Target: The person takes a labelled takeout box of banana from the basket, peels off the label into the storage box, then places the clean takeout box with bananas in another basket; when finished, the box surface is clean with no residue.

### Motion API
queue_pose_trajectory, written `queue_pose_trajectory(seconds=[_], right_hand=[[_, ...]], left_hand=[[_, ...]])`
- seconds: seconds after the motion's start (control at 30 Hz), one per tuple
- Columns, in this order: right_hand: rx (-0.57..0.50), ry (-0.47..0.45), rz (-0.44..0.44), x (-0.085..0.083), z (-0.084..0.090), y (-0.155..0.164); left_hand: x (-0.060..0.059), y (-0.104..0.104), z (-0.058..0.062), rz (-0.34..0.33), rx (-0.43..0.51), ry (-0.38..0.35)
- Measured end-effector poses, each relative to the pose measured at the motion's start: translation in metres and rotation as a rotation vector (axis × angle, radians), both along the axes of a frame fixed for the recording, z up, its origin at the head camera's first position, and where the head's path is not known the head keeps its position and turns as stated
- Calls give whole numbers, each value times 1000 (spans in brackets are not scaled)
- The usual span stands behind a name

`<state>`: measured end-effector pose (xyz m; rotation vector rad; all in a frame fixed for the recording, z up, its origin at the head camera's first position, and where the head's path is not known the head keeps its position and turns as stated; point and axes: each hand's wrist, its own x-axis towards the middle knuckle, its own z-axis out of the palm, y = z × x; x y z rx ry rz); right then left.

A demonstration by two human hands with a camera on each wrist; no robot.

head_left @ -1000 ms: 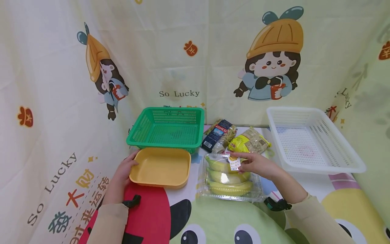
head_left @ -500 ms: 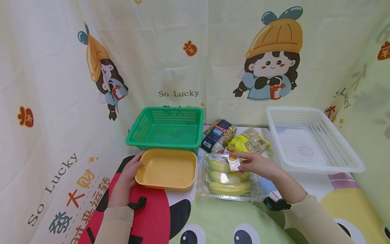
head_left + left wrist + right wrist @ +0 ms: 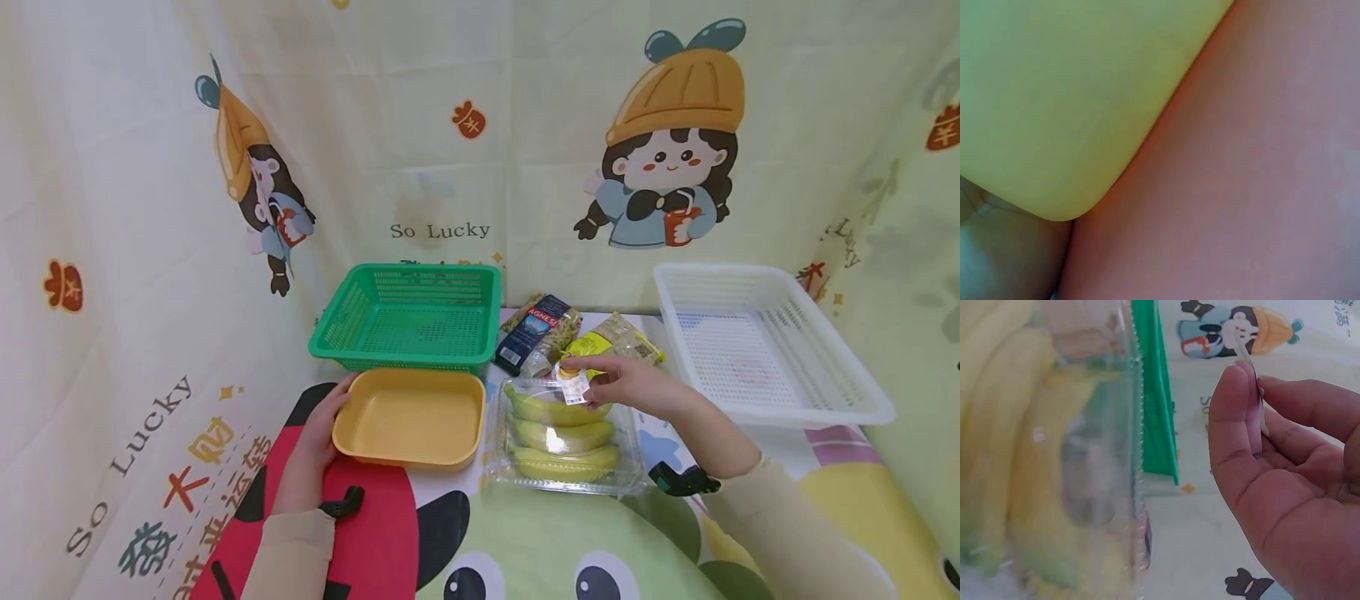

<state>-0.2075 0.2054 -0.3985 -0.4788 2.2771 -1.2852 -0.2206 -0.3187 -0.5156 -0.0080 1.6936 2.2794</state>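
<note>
My right hand (image 3: 637, 387) pinches a small white label (image 3: 575, 387) with a banana picture between thumb and fingers. In the head view the label overlaps the far part of a clear plastic box (image 3: 637, 467) holding several bananas (image 3: 562, 435). The right wrist view shows the label (image 3: 1262, 403) edge-on, beside the box. My left hand (image 3: 318, 429) lies along the left side of a yellow plastic tray (image 3: 408, 417), fingers toward its far corner. Close up in the left wrist view, the tray wall (image 3: 1072, 112) meets the palm (image 3: 1010, 256); the fingertips are hidden there.
A green basket (image 3: 427, 333) stands behind the tray. Behind the banana box lie a pasta bag (image 3: 540, 333) and a yellow-and-clear bag (image 3: 615, 346). A white basket (image 3: 731, 358) stands at the right. Printed cloth (image 3: 555, 167) hangs at the back and sides.
The yellow tray slid slightly right with my left hand, then stayed; the left thumb has drawn back from its rim. My right hand has raised the label a little from the box lid.
</note>
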Motion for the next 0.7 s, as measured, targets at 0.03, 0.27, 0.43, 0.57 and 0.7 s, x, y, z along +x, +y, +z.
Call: queue_pose_trajectory(seconds=[0.03,0.27,0.43,0.57,0.7], right_hand=[[4,4,12,-3,4,-2],[1,16,87,-25,16,-31],[-83,5,177,-39,17,-62],[-84,21,224,-46,20,-89],[-98,-8,264,-53,19,-117]], left_hand=[[2,0,1,-10,4,9],[2,-2,-4,-14,16,27],[-1,-5,-12,-1,15,29],[-4,-5,-16,0,6,23],[-4,-4,-14,1,6,19]])
